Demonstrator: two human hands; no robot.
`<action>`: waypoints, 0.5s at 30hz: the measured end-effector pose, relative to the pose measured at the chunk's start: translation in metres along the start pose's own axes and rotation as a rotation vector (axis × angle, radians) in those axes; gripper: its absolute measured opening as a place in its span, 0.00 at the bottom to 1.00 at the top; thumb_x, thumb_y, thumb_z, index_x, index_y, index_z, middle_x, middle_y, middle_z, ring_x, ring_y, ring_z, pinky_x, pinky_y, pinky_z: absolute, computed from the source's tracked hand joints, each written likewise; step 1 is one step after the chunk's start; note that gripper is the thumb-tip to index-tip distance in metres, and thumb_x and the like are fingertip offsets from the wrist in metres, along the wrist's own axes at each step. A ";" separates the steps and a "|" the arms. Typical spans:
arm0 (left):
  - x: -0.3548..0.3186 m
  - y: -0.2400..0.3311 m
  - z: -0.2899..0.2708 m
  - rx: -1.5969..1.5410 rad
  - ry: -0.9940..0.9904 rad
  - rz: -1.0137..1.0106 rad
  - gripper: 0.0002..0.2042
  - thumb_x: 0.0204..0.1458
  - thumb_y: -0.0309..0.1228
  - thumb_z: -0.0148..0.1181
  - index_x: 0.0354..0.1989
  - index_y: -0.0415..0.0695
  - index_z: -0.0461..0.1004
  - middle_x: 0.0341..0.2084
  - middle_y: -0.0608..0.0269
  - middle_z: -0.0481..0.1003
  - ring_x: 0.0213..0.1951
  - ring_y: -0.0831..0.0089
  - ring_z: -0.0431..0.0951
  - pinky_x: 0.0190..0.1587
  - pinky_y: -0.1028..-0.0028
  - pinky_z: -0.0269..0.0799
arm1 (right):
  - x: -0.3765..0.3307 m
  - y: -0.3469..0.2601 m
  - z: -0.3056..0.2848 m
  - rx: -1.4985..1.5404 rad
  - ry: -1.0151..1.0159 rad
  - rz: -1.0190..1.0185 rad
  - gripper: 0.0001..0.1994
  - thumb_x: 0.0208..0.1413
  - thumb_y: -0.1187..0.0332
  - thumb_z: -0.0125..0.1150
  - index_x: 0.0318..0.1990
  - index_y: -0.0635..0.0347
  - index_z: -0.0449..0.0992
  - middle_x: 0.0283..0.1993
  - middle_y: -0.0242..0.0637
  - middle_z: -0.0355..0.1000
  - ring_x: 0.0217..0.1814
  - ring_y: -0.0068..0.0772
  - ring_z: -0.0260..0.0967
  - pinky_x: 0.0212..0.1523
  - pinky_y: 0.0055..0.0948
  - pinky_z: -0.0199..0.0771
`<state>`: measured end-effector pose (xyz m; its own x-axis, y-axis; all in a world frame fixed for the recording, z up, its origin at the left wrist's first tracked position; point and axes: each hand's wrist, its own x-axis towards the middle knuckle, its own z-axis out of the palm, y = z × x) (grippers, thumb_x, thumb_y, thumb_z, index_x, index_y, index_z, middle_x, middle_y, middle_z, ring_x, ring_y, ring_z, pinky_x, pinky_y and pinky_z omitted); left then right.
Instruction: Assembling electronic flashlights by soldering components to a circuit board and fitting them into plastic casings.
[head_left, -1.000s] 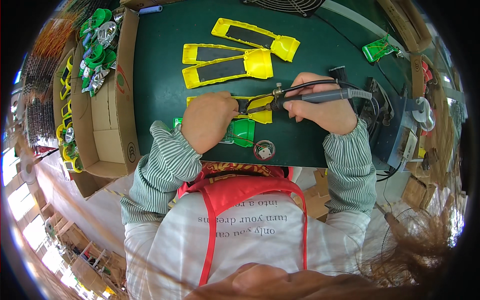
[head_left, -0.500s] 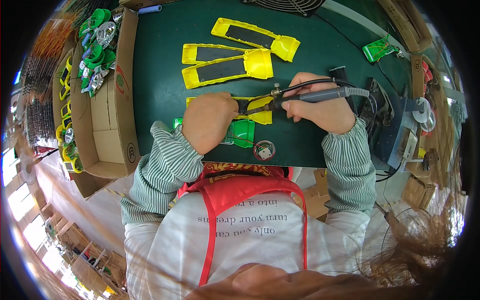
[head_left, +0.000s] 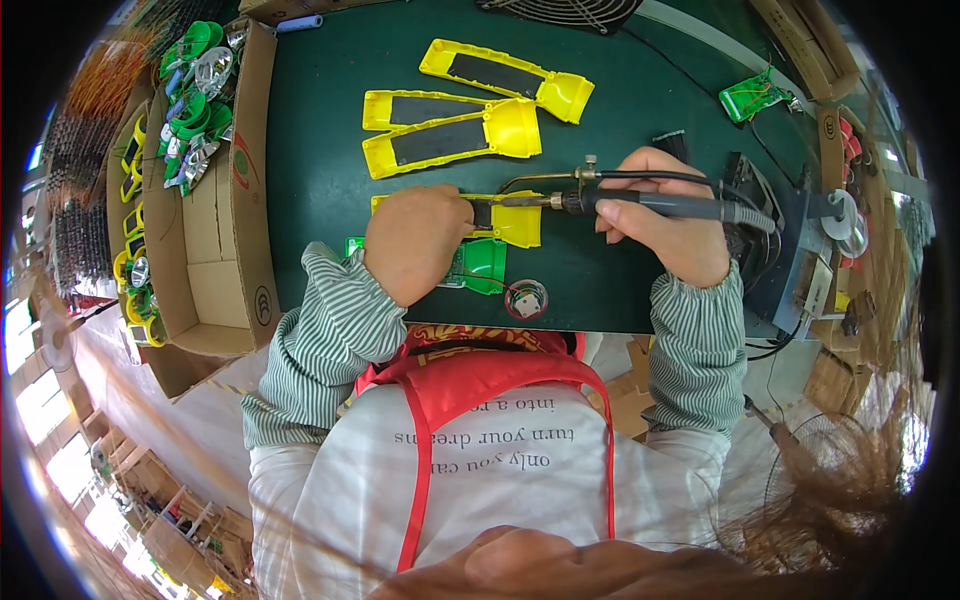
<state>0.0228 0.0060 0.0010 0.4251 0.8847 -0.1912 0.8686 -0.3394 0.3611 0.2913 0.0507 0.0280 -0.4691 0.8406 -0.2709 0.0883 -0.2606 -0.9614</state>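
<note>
My right hand (head_left: 678, 232) grips a soldering iron (head_left: 735, 212) with a grey handle and a thin metal feed tube fixed alongside. The iron points left, its tip over the dark panel inside a yellow plastic housing half (head_left: 522, 226). Whether the tip touches the panel, I cannot tell. My left hand (head_left: 417, 243) is closed on the left part of that housing, hiding its end; the fingertips are mostly out of sight. Just below lies a green housing (head_left: 486, 266) with a circuit board, partly under my left hand. Thin wires join it to a small round part (head_left: 526, 299).
Farther back lie more yellow housing halves (head_left: 515, 128). A cardboard box (head_left: 205, 285) stands left, with green parts and reflectors beside it. At right are a soldering stand (head_left: 755, 240), a solder reel (head_left: 848, 225) and a green assembly (head_left: 750, 98). A fan grille (head_left: 565, 10) sits at the back.
My right hand and the soldering iron have shifted right, and the iron lies more level, its tip drawn away from my left fingers. My left hand stays on the housing.
</note>
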 end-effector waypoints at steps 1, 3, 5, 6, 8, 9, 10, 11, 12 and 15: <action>0.000 0.000 -0.001 0.001 0.002 0.001 0.05 0.50 0.29 0.59 0.31 0.42 0.78 0.29 0.57 0.75 0.35 0.55 0.76 0.38 0.60 0.72 | -0.003 0.003 0.001 0.006 0.040 -0.025 0.09 0.52 0.75 0.67 0.37 0.67 0.73 0.29 0.36 0.76 0.28 0.19 0.73 0.29 0.18 0.74; 0.000 0.001 -0.001 -0.013 -0.001 -0.001 0.05 0.50 0.29 0.59 0.31 0.42 0.78 0.29 0.57 0.75 0.35 0.56 0.76 0.38 0.61 0.72 | -0.010 0.006 0.007 0.014 0.144 -0.036 0.09 0.51 0.75 0.68 0.37 0.67 0.73 0.30 0.38 0.77 0.30 0.21 0.75 0.30 0.18 0.77; 0.000 0.001 -0.002 -0.011 -0.005 -0.002 0.05 0.50 0.29 0.59 0.31 0.42 0.78 0.29 0.57 0.75 0.35 0.56 0.76 0.38 0.61 0.72 | -0.016 0.009 0.013 0.026 0.185 -0.044 0.10 0.51 0.75 0.68 0.37 0.67 0.73 0.31 0.38 0.77 0.30 0.21 0.75 0.31 0.18 0.77; 0.001 0.001 -0.002 -0.009 -0.012 -0.006 0.05 0.50 0.29 0.59 0.31 0.42 0.78 0.29 0.57 0.75 0.35 0.56 0.76 0.39 0.61 0.72 | -0.018 0.012 0.015 0.041 0.224 -0.051 0.10 0.51 0.74 0.68 0.37 0.67 0.73 0.31 0.39 0.78 0.31 0.22 0.76 0.31 0.18 0.78; 0.000 0.002 -0.003 -0.014 -0.003 -0.009 0.05 0.50 0.29 0.59 0.31 0.42 0.78 0.29 0.57 0.75 0.35 0.56 0.76 0.39 0.61 0.72 | -0.022 0.016 0.018 0.036 0.231 -0.097 0.10 0.51 0.73 0.69 0.37 0.67 0.73 0.31 0.38 0.78 0.31 0.22 0.76 0.32 0.19 0.78; -0.001 0.003 -0.003 -0.020 0.006 -0.013 0.05 0.50 0.29 0.59 0.30 0.42 0.78 0.29 0.57 0.75 0.35 0.56 0.76 0.39 0.61 0.72 | -0.023 0.016 0.020 0.038 0.239 -0.088 0.11 0.50 0.73 0.69 0.37 0.67 0.73 0.32 0.38 0.78 0.31 0.22 0.76 0.32 0.19 0.78; -0.002 0.003 -0.003 -0.020 0.009 -0.012 0.05 0.50 0.29 0.59 0.30 0.42 0.78 0.29 0.57 0.75 0.35 0.56 0.76 0.39 0.61 0.72 | -0.025 0.017 0.021 0.040 0.246 -0.079 0.11 0.50 0.73 0.69 0.37 0.67 0.73 0.32 0.38 0.78 0.31 0.22 0.76 0.33 0.20 0.78; -0.003 0.002 -0.002 -0.022 0.014 -0.016 0.05 0.50 0.29 0.60 0.30 0.42 0.78 0.29 0.57 0.75 0.35 0.56 0.76 0.38 0.61 0.72 | -0.026 0.017 0.022 0.038 0.247 -0.082 0.11 0.50 0.73 0.69 0.37 0.67 0.73 0.32 0.38 0.78 0.31 0.22 0.76 0.33 0.20 0.78; -0.003 0.001 -0.002 -0.025 0.018 -0.021 0.05 0.50 0.30 0.60 0.30 0.42 0.78 0.29 0.57 0.75 0.35 0.57 0.76 0.38 0.61 0.72 | -0.026 0.017 0.024 0.036 0.256 -0.073 0.11 0.49 0.74 0.68 0.38 0.67 0.74 0.32 0.38 0.78 0.31 0.22 0.76 0.33 0.20 0.78; -0.004 0.004 0.000 -0.006 0.040 -0.045 0.05 0.50 0.30 0.60 0.30 0.42 0.78 0.29 0.58 0.75 0.35 0.57 0.76 0.38 0.62 0.72 | -0.029 0.019 0.026 0.037 0.275 -0.077 0.11 0.49 0.74 0.68 0.38 0.66 0.74 0.32 0.37 0.77 0.31 0.22 0.76 0.34 0.20 0.78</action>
<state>0.0245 0.0010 0.0029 0.3745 0.9114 -0.1706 0.8852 -0.2967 0.3584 0.2834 0.0093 0.0189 -0.2171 0.9543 -0.2053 0.0271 -0.2044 -0.9785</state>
